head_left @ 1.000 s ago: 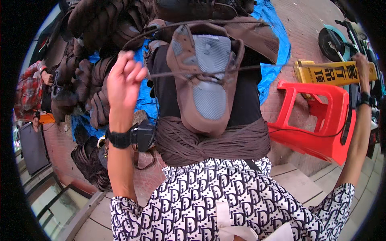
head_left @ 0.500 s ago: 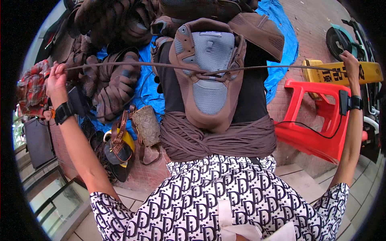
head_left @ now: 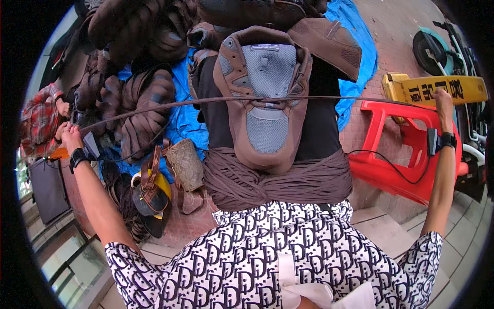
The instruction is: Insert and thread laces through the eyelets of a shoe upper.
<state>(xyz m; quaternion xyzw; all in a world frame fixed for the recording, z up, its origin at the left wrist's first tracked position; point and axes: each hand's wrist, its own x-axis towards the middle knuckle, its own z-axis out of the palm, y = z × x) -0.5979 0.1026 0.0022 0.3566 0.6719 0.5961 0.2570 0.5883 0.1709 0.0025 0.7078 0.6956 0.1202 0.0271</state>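
Observation:
A brown shoe upper (head_left: 268, 129) with grey-blue mesh lies across my dark-trousered lap, its toe end toward me. One long brown shoelace (head_left: 195, 101) runs across it at the lower eyelets and stretches out to both sides. At the far left, my left hand (head_left: 71, 138) is closed on one end of the lace. My right hand (head_left: 442, 103) grips the other end at the far right, above a red stool. How the lace passes through the eyelets is too small to make out. Over my thighs lies a thick bundle of brown laces (head_left: 280, 180).
Stacked brown shoe uppers (head_left: 146, 103) lie on a blue tarp (head_left: 188, 123). A red plastic stool (head_left: 396, 175) and a yellow board (head_left: 411, 90) stand right. A patterned bag (head_left: 185, 164) and a yellow-black item (head_left: 152, 193) lie left. Another person in a checked shirt (head_left: 38, 121) is beside my left hand.
Both my hands have come down toward me, the left one farther. The lace now crosses the upper lower down and in a straighter line at the middle.

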